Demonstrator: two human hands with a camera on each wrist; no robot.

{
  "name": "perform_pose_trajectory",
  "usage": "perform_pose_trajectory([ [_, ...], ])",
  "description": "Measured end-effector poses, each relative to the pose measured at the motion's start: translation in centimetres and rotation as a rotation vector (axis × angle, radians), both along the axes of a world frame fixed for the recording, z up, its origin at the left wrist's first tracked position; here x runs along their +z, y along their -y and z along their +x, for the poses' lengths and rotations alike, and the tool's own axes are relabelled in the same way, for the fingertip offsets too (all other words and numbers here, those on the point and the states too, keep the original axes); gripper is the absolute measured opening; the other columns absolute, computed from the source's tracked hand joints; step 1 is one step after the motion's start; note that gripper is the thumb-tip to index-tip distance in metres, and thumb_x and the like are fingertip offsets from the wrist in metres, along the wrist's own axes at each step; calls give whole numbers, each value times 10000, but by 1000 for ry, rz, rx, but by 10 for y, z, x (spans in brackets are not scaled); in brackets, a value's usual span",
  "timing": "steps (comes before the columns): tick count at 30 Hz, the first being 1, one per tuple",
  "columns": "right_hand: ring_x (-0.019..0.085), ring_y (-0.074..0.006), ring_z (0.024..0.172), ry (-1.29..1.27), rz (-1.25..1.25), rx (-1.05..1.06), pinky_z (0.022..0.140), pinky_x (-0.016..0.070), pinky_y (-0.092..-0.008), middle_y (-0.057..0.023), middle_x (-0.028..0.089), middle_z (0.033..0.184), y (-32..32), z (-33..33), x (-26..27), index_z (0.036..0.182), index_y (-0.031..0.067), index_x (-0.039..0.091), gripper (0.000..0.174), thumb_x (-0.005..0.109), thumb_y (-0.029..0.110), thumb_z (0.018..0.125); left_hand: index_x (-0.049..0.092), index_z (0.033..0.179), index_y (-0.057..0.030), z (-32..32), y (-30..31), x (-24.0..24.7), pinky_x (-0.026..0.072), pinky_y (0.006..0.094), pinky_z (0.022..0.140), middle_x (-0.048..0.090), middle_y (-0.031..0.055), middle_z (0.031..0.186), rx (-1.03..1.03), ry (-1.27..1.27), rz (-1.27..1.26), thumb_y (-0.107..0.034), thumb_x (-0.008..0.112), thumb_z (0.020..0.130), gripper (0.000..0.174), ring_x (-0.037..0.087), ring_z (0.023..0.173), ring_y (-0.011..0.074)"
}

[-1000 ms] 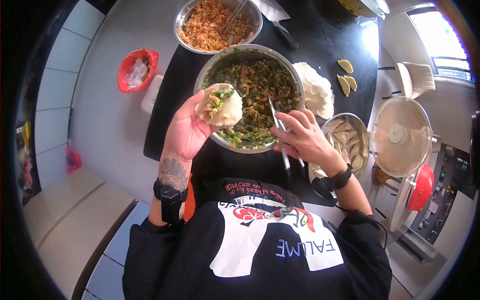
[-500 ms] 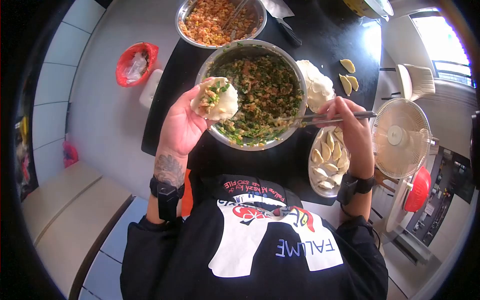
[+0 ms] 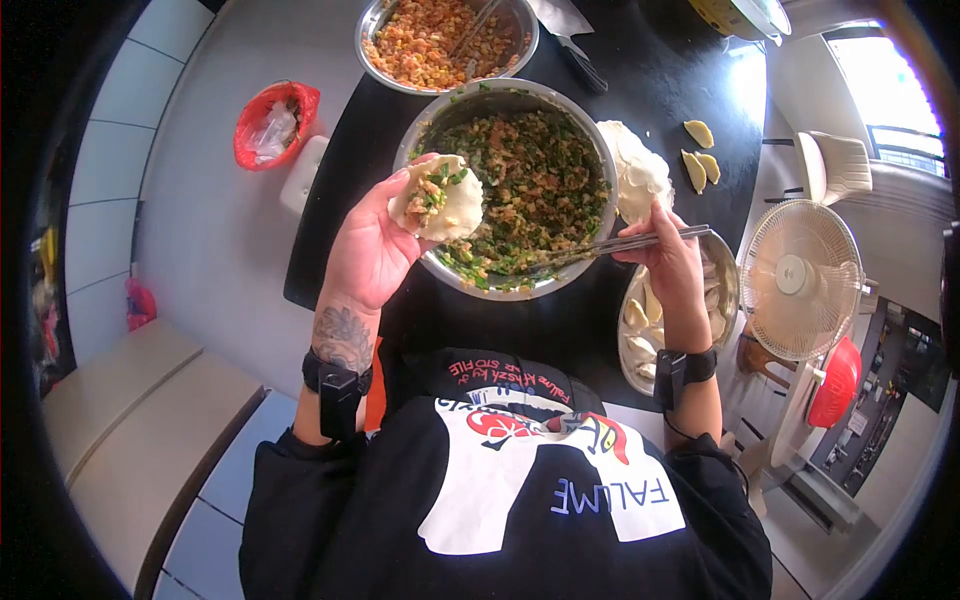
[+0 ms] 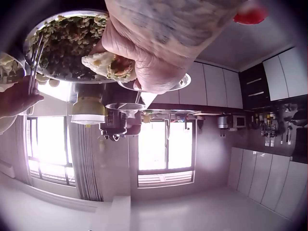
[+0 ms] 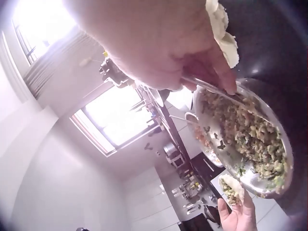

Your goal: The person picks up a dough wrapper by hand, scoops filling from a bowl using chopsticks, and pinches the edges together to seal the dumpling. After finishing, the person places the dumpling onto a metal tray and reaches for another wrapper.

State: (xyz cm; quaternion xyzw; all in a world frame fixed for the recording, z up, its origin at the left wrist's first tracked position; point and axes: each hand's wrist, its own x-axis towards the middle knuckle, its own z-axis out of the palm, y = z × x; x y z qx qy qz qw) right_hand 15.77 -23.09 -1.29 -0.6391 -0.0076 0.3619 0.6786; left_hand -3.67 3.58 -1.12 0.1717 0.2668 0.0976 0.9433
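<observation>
On the fingers of my left hand (image 3: 372, 246) lies a round dough wrapper (image 3: 458, 208) with green and brown filling (image 3: 428, 196) on it, beside the left rim of a large steel bowl (image 3: 400, 150) of chopped filling. My right hand (image 3: 672, 262) grips a pair of metal chopsticks (image 3: 640, 240) at the bowl's right side, their tips down in the filling. The right wrist view shows the chopsticks (image 5: 211, 89) under the right fingers and the wrapper (image 5: 232, 190) on the left hand's fingers.
Flat wrappers (image 3: 636, 172) are piled right of the bowl. Folded dumplings (image 3: 640, 318) lie in a dish partly behind my right hand, and several (image 3: 700, 134) on the black table. A bowl of orange filling (image 3: 425, 45) and a knife (image 3: 580, 62) stand farther back.
The right hand went from over the bowl out to its right side, then slightly back left in the last half second, chopsticks swinging sideways. The left hand and its wrapper have barely moved.
</observation>
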Motion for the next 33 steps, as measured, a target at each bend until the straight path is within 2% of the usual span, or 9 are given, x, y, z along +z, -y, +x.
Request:
perform_pose_trajectory([
  [8,662,-234,636,30,75,-89,584,603,-358,-164,631,761,5,-1,11,804,16,525,355,431,308,983,472,1265,33,5,7,-5,445,397,975,554,142,1233,-33,17,-11,-194,449,938,399,540,1148,240],
  [11,666,-253,686,31,292,-105,608,609,-381,-184,618,790,4,1,22,784,13,493,374,363,286,1004,473,1264,31,10,14,-6,460,392,960,559,142,1228,-52,-17,-34,-184,451,941,389,556,1129,239],
  [15,664,-250,728,58,440,-60,662,603,-375,-193,613,839,-12,-5,35,796,-1,497,381,362,288,1005,406,1320,32,17,29,-10,468,414,977,506,163,1297,-168,25,-50,-172,414,960,415,540,1155,256],
  [18,662,-244,743,193,294,23,672,596,-365,-194,614,858,-26,-12,47,831,-21,513,372,379,282,1001,407,1319,34,20,35,-10,480,404,962,512,165,1289,-219,19,-85,-172,424,960,414,549,1143,257],
  [20,659,-243,754,199,312,48,675,591,-362,-195,614,878,-25,-10,53,855,-33,525,368,390,278,998,409,1319,31,22,37,-6,489,396,950,517,163,1282,-217,29,-67,-167,439,957,414,560,1128,259],
  [22,658,-246,766,263,329,118,684,591,-365,-198,610,881,-21,-6,61,852,-34,524,364,382,268,1000,510,1243,10,22,36,-1,532,386,874,589,146,1173,-196,32,-70,-109,490,934,332,609,1044,240],
  [27,654,-251,743,349,374,165,675,588,-381,-198,603,879,-19,0,67,834,-35,514,363,368,251,1003,535,1217,-10,22,36,-2,540,375,861,613,126,1127,-222,17,-51,-68,542,904,318,621,1018,225],
  [30,644,-249,741,379,284,150,669,587,-389,-193,590,857,-16,4,69,828,-38,508,379,365,265,1003,549,1201,-18,24,36,-1,540,358,859,625,108,1104,-211,7,-6,-56,574,885,318,625,1002,209],
  [33,629,-254,740,380,401,-19,653,582,-375,-190,575,821,-11,9,70,819,-34,510,408,348,291,1006,537,1219,-28,21,32,-2,544,349,849,621,101,1117,-177,-15,49,-54,578,881,341,627,996,197],
])
